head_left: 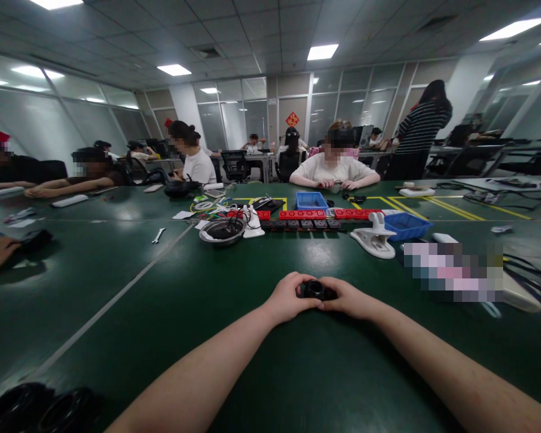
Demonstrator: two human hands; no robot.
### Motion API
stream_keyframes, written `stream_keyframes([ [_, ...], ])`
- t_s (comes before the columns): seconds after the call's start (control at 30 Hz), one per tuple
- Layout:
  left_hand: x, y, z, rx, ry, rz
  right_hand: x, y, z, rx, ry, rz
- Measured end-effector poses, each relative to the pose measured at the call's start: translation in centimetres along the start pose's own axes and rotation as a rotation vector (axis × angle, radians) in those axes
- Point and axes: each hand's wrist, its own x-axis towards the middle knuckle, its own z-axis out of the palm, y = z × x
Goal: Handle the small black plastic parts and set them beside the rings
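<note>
Blk rings (pixel 49 409); L hand (pixel 291 299) + R hand (pixel 348 298) in pinch on blk pc (pixel 314 290); green tbl (pixel 329 361); glazed office (pixel 90 123)

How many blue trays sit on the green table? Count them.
2: one blue tray just beyond the red strips, the other tray right of the rightmost white clip. Some could be hidden.

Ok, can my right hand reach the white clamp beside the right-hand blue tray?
Probably yes: only green tabletop seems to lie between your right hand and the white clamp, though that hand would likely have to let go of the black ring first.
</note>
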Motion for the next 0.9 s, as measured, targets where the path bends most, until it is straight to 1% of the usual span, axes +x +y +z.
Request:
stream_keyframes([
  [0.1, -0.1, 0.3, 0.3, 0.001, 0.033, -0.020, 0.0, 0.2, 0.2, -0.011, 0.036, 0.049],
  [0.2, -0.2, 0.6, 1.0, 0.020, 0.103, -0.055, 0.2, 0.4, 0.7, -0.081, 0.118, 0.120],
  [0.27, -0.2, 0.6, 1.5, 0.040, 0.154, -0.095, 0.4, 0.5, 1.3, -0.173, 0.200, 0.145],
  [0.4, 0.0, 0.4, 2.1, 0.071, 0.242, -0.160, 0.9, 0.1, 2.7, -0.437, 0.378, 0.207],
  [0.5, 0.0, 0.1, 2.1, 0.071, 0.267, -0.170, 1.0, -0.3, 3.3, -0.553, 0.422, 0.237],
  [0.57, 0.0, 0.0, 2.0, 0.051, 0.256, -0.153, 0.8, -0.5, 3.2, -0.559, 0.412, 0.213],
  [0.63, -0.1, 0.0, 1.6, 0.026, 0.211, -0.110, 0.5, -0.5, 2.9, -0.501, 0.373, 0.138],
  [0.7, -0.2, 0.1, 1.1, 0.003, 0.144, -0.064, 0.2, -0.5, 2.3, -0.391, 0.299, 0.033],
  [0.77, -0.3, 0.2, 0.7, -0.013, 0.079, -0.031, -0.1, -0.6, 1.6, -0.264, 0.198, -0.043],
  [0.83, -0.2, 0.1, 0.3, -0.014, 0.035, -0.008, -0.3, -0.7, 0.9, -0.156, 0.106, -0.059],
  [0.9, -0.1, 0.0, 0.0, -0.007, 0.006, 0.012, -0.3, -0.8, 0.4, -0.080, 0.043, -0.042],
])
